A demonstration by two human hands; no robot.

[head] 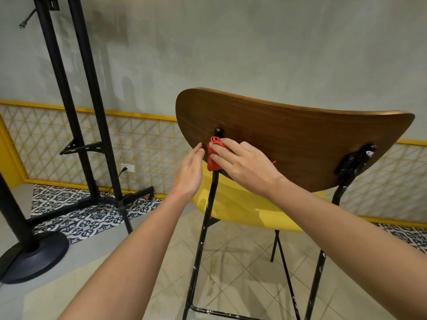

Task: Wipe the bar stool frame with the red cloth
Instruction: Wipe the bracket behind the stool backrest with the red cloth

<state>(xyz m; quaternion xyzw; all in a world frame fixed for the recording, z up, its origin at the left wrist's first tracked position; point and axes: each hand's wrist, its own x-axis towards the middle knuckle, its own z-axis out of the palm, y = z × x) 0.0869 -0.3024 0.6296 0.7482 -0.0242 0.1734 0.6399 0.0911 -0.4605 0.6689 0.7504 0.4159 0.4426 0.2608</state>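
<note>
The bar stool stands in front of me with a curved brown wooden backrest (300,139), a yellow seat (245,209) and a thin black metal frame (203,227) flecked with white. A bunched red cloth (212,161) is wrapped around the left upright of the frame, just below its top end on the backrest. My right hand (245,165) presses the cloth against that upright, fingers over it. My left hand (190,172) is beside the cloth on its left, fingers straight and together, fingertips touching the backrest's lower left edge, holding nothing.
A tall black metal stand (92,125) with a wheeled base rises at the left, with a round black pole base (34,257) nearer me. A wall socket with a plugged cable (128,168) sits low on the grey wall. The floor is tiled.
</note>
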